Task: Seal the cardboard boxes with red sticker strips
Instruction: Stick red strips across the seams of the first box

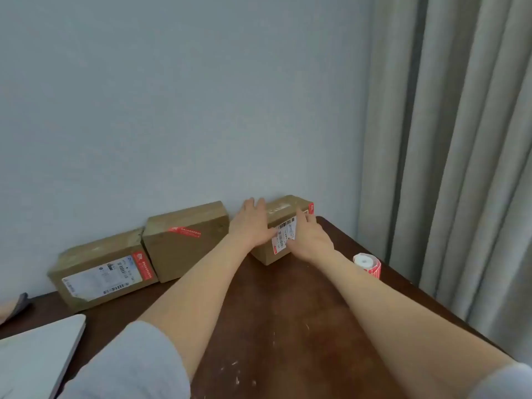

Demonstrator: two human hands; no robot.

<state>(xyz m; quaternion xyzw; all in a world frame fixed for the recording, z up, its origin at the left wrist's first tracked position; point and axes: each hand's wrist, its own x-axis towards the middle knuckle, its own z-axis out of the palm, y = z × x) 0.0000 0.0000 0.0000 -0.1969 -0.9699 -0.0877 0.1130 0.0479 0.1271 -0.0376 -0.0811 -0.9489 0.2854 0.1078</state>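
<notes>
Setting: dark brown wooden table (288, 326) pushed into a corner, pale wall behind, grey curtain (460, 139) at the right.
Right box (283, 223): small cardboard carton against the wall near the table's far right corner; white barcode label (283, 234) on its near face, red sticker strip (311, 209) over its far right edge.
Left hand (253, 223): fingers spread flat — palm pressed on the carton's top and left side.
Right hand (312, 240): open, fingers extended onto the label face.
Middle box (187, 243): red strip (185, 231) along its front edge.
Left box (100, 272): large shipping label, red strip at its right.
Sticker roll (368, 264): standing right of the hands, apart from them.
Grey object (37, 355): lower left — only partly in view.
</notes>
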